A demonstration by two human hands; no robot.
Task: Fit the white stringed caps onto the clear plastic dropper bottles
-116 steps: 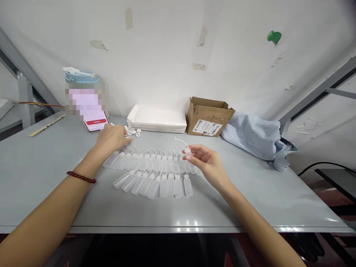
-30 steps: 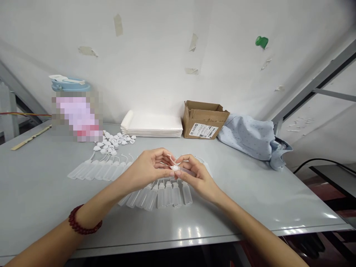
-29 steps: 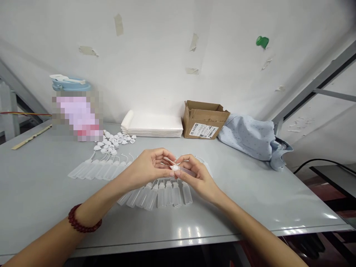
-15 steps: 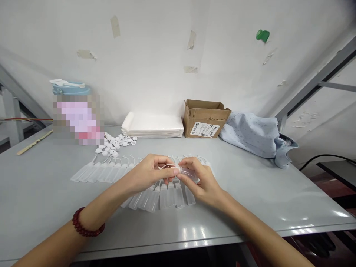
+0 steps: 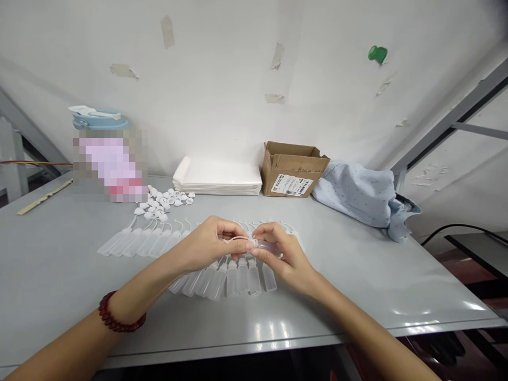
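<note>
Between my hands a small clear plastic bottle (image 5: 266, 245) lies on its side above the table. My right hand (image 5: 289, 256) is closed round its body. At its neck, my left hand (image 5: 212, 244) pinches with thumb and fingers, and a thin white tube curves from there over the left fingers. The exact joint is partly hidden by my fingertips. Just below my hands lies a row of similar translucent bottles (image 5: 216, 281). A second row of bottles with curved thin tubes (image 5: 138, 242) runs behind my hands, partly covered by them.
White caps (image 5: 161, 200) lie in a loose pile at the back left, beside a blurred pink item (image 5: 113, 164). Along the wall stand a stack of white sheets or envelopes (image 5: 222, 180), a cardboard box (image 5: 291, 169) and a bundled blue cloth (image 5: 357, 193). A wooden strip (image 5: 45, 196) lies far left.
Both hands keep the same grip on the bottle, with hardly any movement. The whole view has shifted slightly.
</note>
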